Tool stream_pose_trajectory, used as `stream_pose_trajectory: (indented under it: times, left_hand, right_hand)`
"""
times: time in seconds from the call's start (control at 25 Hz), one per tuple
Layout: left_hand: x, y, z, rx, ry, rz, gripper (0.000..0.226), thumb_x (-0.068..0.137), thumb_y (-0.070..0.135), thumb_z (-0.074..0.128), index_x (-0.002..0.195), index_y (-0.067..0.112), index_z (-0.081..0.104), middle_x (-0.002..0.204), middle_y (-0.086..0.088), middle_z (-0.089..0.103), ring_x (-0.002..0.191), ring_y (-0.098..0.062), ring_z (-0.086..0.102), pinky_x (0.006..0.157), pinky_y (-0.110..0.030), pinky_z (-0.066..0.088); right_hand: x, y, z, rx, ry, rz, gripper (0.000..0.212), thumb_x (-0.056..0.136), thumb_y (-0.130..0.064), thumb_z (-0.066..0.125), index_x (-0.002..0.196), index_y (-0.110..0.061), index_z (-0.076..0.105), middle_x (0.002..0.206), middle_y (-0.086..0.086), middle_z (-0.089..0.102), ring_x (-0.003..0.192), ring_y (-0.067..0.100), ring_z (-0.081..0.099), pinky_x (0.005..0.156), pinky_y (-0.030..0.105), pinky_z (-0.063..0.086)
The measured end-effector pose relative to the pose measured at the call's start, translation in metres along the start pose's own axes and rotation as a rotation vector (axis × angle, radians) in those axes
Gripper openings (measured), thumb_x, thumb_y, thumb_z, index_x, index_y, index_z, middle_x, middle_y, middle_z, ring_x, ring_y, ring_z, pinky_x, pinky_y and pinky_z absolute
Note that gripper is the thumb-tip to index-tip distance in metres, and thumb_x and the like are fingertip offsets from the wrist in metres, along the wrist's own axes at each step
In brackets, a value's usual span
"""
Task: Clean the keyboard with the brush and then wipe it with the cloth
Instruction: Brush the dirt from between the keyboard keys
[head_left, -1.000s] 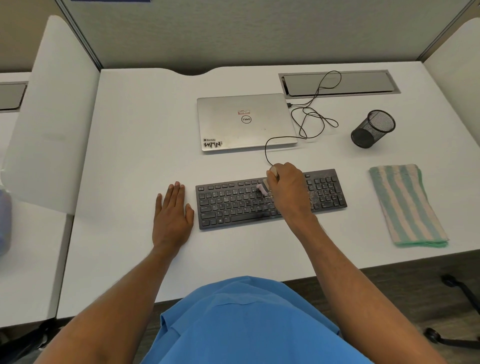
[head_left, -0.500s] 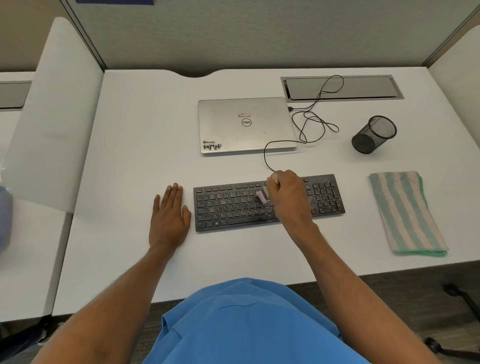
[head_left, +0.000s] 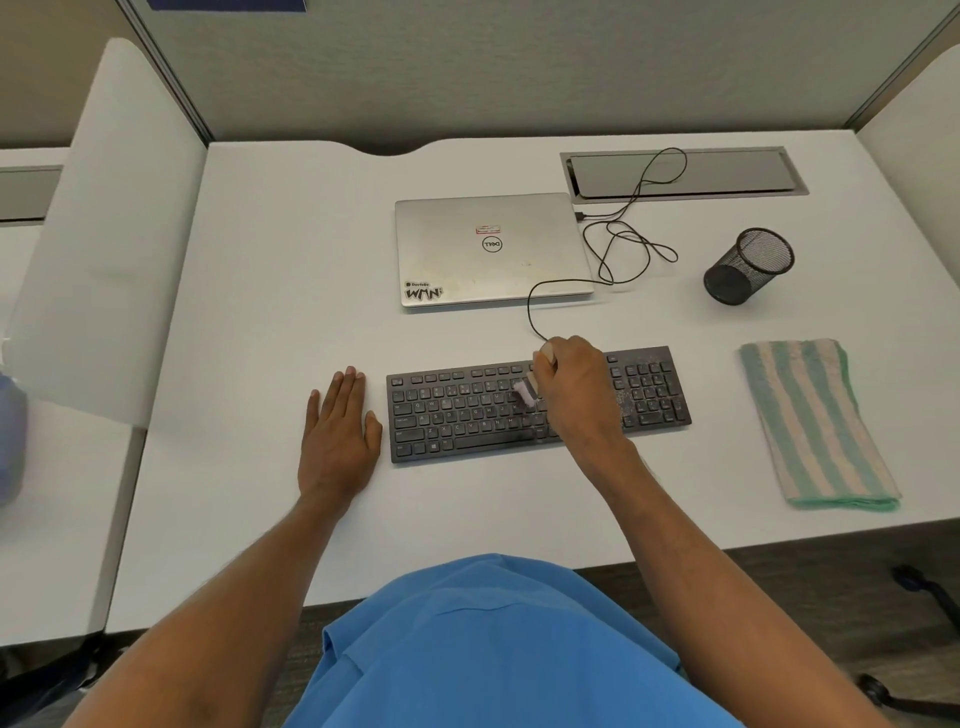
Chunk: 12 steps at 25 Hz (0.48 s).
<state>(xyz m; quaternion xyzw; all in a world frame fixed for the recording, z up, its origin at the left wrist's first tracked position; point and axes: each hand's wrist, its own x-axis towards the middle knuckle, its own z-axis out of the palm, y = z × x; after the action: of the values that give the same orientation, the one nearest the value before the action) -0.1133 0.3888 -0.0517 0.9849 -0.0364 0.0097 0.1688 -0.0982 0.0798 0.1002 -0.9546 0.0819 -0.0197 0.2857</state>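
Left hand (head_left: 337, 441) flat on desk (head_left: 249, 312), fingers straight, just left of keyboard (head_left: 467, 421). Right hand (head_left: 576, 395) curled round brush (head_left: 523, 392), bristles on mid-right keys. Folded striped cloth (head_left: 815, 421) right of keyboard, apart. Beyond: closed laptop (head_left: 493, 249), looped cable (head_left: 623, 244), mesh cup (head_left: 748, 265).

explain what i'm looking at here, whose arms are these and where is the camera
No machine here: a person wears a camera on the head, looking down at their own arms over a white desk. The left hand rests flat on the desk beside a black keyboard. The right hand holds a small brush at the keys. Behind lie a closed silver laptop and a looped black cable; to the right are a black mesh cup and a folded striped cloth.
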Motion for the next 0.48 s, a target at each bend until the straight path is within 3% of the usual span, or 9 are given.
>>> stream_pose_trajectory:
  times: [0.12, 0.24, 0.36, 0.48]
  left_hand:
    - [0.000, -0.001, 0.000, 0.003, 0.000, 0.001, 0.067, 0.104, 0.036, 0.025, 0.166, 0.009, 0.030, 0.174, -0.005, 0.025, 0.163, -0.016, 0.015, 0.133, -0.044, 0.006]
    - [0.000, 0.000, 0.000, 0.004, -0.004, 0.005, 0.067, 0.104, 0.036, 0.024, 0.166, 0.009, 0.029, 0.174, -0.005, 0.025, 0.163, -0.016, 0.015, 0.133, -0.044, 0.006]
    - [0.000, 0.000, 0.001, -0.003, 0.006, 0.002, 0.067, 0.104, 0.036, 0.025, 0.165, 0.009, 0.030, 0.173, -0.005, 0.026, 0.162, -0.016, 0.017, 0.133, -0.043, 0.005]
    - [0.000, 0.000, 0.001, -0.011, 0.010, -0.001, 0.067, 0.104, 0.035, 0.026, 0.165, 0.009, 0.031, 0.173, -0.005, 0.027, 0.162, -0.017, 0.018, 0.133, -0.043, 0.006]
  right_hand:
    - [-0.002, -0.009, -0.004, 0.038, 0.032, -0.027, 0.037, 0.102, -0.016, 0.048, 0.066, -0.008, 0.047, 0.070, 0.005, 0.050, 0.056, 0.004, 0.041, 0.051, 0.016, 0.032]
    - [-0.006, -0.006, 0.005, 0.028, -0.009, -0.010, 0.039, 0.102, -0.014, 0.048, 0.063, -0.011, 0.043, 0.069, 0.005, 0.051, 0.052, 0.001, 0.041, 0.047, 0.016, 0.030]
    - [-0.007, 0.001, 0.013, -0.013, -0.072, 0.035, 0.035, 0.101, -0.019, 0.045, 0.067, -0.017, 0.041, 0.074, 0.009, 0.056, 0.066, 0.018, 0.059, 0.055, 0.034, 0.042]
    - [-0.007, -0.002, 0.005, -0.066, -0.112, 0.048, 0.029, 0.101, -0.017, 0.046, 0.073, -0.008, 0.048, 0.076, 0.010, 0.055, 0.065, 0.018, 0.057, 0.055, 0.036, 0.045]
